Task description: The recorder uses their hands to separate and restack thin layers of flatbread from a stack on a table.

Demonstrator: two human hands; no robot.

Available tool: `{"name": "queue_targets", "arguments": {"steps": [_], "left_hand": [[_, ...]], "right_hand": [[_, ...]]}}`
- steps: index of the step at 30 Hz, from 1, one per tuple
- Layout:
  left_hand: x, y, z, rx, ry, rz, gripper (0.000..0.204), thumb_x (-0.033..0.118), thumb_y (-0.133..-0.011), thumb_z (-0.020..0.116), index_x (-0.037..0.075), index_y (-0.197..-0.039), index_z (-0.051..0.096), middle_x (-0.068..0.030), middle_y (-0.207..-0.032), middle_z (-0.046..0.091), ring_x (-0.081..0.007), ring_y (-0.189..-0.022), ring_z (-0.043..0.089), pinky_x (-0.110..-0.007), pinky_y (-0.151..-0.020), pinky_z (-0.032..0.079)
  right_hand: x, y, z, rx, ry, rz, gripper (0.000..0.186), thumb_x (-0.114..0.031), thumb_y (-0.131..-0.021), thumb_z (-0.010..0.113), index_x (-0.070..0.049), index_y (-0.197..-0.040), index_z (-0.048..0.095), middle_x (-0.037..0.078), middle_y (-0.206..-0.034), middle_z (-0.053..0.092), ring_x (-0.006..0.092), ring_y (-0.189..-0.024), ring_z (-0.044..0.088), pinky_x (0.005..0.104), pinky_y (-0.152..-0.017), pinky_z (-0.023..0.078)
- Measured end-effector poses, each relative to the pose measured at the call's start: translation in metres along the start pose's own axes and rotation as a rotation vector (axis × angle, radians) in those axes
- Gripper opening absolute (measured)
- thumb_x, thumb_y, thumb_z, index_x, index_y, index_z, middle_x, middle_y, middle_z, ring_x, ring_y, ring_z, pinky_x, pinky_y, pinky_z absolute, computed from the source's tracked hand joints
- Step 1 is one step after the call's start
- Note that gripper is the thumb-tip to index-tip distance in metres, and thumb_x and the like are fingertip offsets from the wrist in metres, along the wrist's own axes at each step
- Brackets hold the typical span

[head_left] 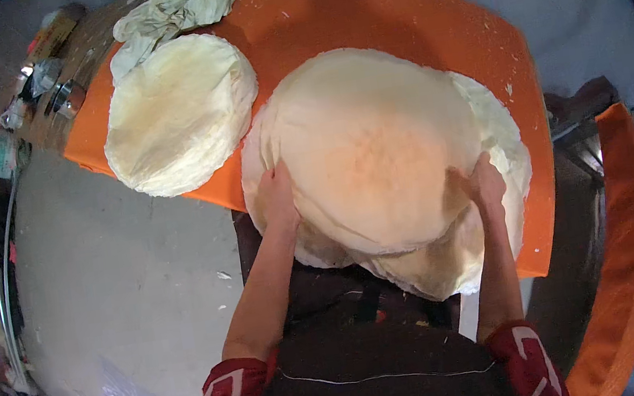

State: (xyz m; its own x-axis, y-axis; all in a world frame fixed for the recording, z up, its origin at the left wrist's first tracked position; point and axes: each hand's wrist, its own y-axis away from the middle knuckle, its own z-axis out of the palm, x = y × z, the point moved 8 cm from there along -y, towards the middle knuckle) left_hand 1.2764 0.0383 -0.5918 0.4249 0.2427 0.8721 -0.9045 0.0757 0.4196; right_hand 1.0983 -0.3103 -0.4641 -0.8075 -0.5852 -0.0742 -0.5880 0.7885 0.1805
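Note:
A large, thin, round, cream-coloured sheet that looks like flatbread (383, 148) spreads before me, browner at its middle. My left hand (279, 199) is closed on its left edge, where the sheet creases. At the right edge my right hand (486, 184) grips it, with the fingertips partly hidden. Beneath lie more pale round sheets (503, 123), showing at the right and along the near side, where they hang past the table's edge. To the left stands a separate stack of similar round sheets (180, 116), uneven and flaky at the rim.
An orange-covered table (354, 2) carries the sheets, with pale crumbs on it. A crumpled pale cloth (181, 10) lies at the far left. Grey floor (123, 258) with a few flakes is to the left. An orange padded piece (629, 235) stands at right. Assorted small items line the far-left side.

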Motion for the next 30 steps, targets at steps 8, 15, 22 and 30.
{"name": "queue_targets", "arguments": {"steps": [8,15,22,30], "left_hand": [[0.025,0.047,0.017,-0.107,0.017,0.144,0.045,0.004,-0.064,0.067,-0.003,-0.102,0.045,-0.0112,-0.091,0.056,-0.0187,-0.081,0.056,-0.028,-0.068,0.046],[0.010,0.042,0.015,-0.055,-0.060,0.142,0.046,0.010,-0.060,0.072,-0.003,-0.096,0.048,-0.0131,-0.091,0.056,-0.0195,-0.082,0.055,-0.030,-0.070,0.046],[0.018,0.046,0.000,0.111,-0.259,0.268,0.045,0.019,-0.063,0.070,-0.005,-0.095,0.049,-0.0158,-0.088,0.057,-0.0254,-0.078,0.057,-0.034,-0.070,0.044],[0.008,0.052,0.005,-0.087,0.443,-0.141,0.047,0.015,-0.070,0.064,-0.003,-0.108,0.043,-0.0118,-0.102,0.053,-0.0214,-0.089,0.054,-0.031,-0.073,0.044]], "right_hand": [[-0.188,0.145,0.033,0.273,-0.220,-1.042,0.067,-0.032,-0.065,0.068,-0.001,-0.117,0.040,0.020,-0.109,0.050,0.0313,-0.099,0.050,0.0366,-0.081,0.042],[-0.087,-0.058,-0.019,0.010,-0.366,-0.442,0.027,-0.024,-0.073,0.059,0.003,-0.068,0.060,0.013,-0.054,0.057,0.0196,-0.048,0.053,0.0343,-0.048,0.043],[-0.126,-0.026,-0.229,0.304,-0.518,-0.825,0.021,-0.003,-0.071,0.049,0.002,-0.090,0.058,0.007,-0.076,0.059,0.0120,-0.061,0.054,0.0280,-0.056,0.044],[-0.190,0.112,0.002,-0.064,0.162,-0.983,0.037,-0.009,-0.070,0.044,-0.008,-0.107,0.047,0.014,-0.080,0.058,0.0320,-0.073,0.057,0.0416,-0.066,0.044]]}}
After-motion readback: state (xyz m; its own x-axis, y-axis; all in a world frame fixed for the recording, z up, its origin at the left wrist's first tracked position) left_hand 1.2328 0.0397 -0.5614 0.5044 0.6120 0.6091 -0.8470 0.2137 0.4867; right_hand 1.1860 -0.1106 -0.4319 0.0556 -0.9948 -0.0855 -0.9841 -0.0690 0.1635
